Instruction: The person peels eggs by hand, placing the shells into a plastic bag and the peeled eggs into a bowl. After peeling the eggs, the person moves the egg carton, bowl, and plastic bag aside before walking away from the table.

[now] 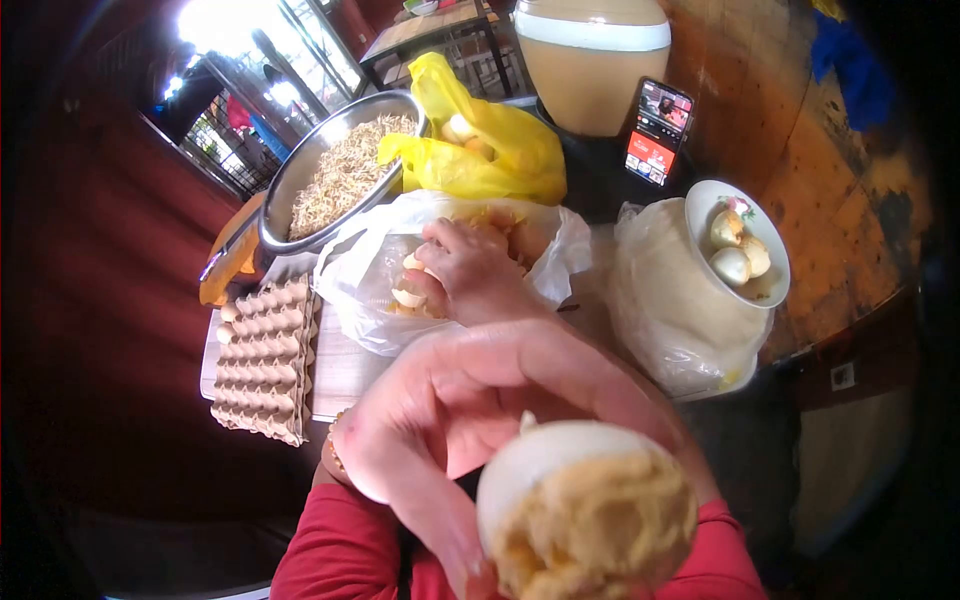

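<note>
Close to the camera, my left hand (430,430) curls around a partly peeled egg (590,510). White covers its upper left side, and a lumpy yellow surface shows on the rest. Farther off, my right hand (470,265) is over an open white plastic bag (350,270), fingers bent down. A pale piece of eggshell (413,262) shows at its fingertips. Broken eggshells (408,298) lie in the bag under the hand. The palm side of the right hand is hidden.
At the left stands a cardboard egg tray (265,360) with eggs on one edge. Behind are a metal basin (275,225) of husks, a yellow bag (500,150) holding eggs, and a phone (657,130). A bowl (708,265) with several eggs rests on the right.
</note>
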A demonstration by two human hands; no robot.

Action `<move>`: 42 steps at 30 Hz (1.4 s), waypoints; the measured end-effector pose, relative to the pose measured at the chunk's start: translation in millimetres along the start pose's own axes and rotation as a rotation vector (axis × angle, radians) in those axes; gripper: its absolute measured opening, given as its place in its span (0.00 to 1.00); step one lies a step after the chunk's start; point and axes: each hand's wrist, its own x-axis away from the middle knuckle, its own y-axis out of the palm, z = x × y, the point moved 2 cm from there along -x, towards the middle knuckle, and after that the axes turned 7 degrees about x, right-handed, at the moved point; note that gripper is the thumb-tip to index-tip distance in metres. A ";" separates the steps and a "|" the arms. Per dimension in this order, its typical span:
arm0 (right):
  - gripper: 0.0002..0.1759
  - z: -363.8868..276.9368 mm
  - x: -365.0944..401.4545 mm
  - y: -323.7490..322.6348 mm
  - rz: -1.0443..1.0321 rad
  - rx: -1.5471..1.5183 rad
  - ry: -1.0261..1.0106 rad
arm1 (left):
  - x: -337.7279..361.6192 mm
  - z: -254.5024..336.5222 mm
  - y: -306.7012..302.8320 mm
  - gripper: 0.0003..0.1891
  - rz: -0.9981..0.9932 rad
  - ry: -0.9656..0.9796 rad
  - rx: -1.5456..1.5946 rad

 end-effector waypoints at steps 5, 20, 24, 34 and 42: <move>0.10 -1.7 0.8 0.2 0.114 0.038 -0.033 | 9.1 -17.9 -21.1 0.31 -0.476 0.054 0.183; 0.09 -0.6 1.0 1.1 0.127 0.050 -0.063 | -6.8 6.0 15.0 0.26 -0.359 0.078 -0.140; 0.09 -1.2 0.2 0.3 0.117 0.085 -0.035 | -27.0 19.4 -1.1 0.24 -0.688 0.100 -0.233; 0.09 23.2 -16.2 -37.2 0.321 0.046 0.131 | 15.8 69.5 -122.8 0.22 0.556 0.369 -1.879; 0.11 15.2 -11.4 -26.8 0.255 0.147 0.081 | 21.0 83.1 -166.9 0.23 0.692 0.639 -1.941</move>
